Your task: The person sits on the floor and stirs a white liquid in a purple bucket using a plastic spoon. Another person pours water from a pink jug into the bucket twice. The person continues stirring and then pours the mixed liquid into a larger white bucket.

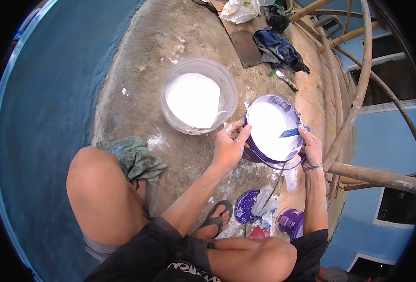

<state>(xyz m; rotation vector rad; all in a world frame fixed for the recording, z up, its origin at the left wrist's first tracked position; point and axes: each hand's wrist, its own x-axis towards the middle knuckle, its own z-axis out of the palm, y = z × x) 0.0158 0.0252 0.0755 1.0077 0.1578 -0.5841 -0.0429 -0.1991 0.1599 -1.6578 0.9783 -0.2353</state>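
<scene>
My left hand (230, 146) grips the left rim of a purple paint bucket (288, 106), thumb over the edge. My right hand (312, 146) is closed on the opposite rim. White paint (270, 131) fills much of the bucket, which tilts slightly. A blue tool handle (291, 132) pokes out of the paint and rests against the rim beside my right thumb; its other end is hidden. Left of the purple bucket stands a larger translucent bucket (229, 94), holding white paint (191, 99) too. Paint specks mark both hands.
A green cloth (137, 157) lies by my left foot. Near my right foot are a speckled purple lid (246, 207) and a small purple can (290, 223). A paint-smeared scraper-like tool (287, 80) and dark cloth (283, 49) lie beyond. Bamboo poles (358, 94) stand right; a blue wall (53, 117) left.
</scene>
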